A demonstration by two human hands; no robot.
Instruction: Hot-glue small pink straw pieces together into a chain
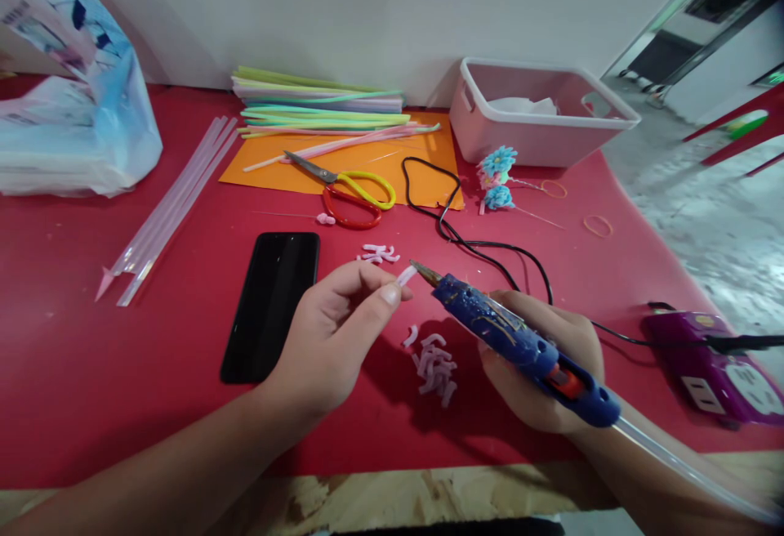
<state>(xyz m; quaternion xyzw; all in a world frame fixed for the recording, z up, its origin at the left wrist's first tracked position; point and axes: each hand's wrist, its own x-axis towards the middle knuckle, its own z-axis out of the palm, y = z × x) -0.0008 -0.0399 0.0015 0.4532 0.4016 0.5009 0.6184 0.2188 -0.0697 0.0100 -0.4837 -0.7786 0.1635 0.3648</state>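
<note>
My right hand (539,364) is closed around a blue glue gun (520,344) whose metal tip points up and left. My left hand (336,332) pinches a small pink straw piece (406,275) between thumb and fingers, held right at the gun's tip. A little heap of pink straw pieces (436,368) lies on the red table (153,356) below the hands. A few more pink pieces (378,255) lie just above my left hand.
A black phone (273,303) lies left of my left hand. Scissors (346,190) rest on orange paper (380,162) beside a pile of coloured straws (318,103). Clear glue sticks (175,205), a plastic bag (67,103), a white tub (539,115), blue flowers (496,176) and a purple power strip (716,368) surround them.
</note>
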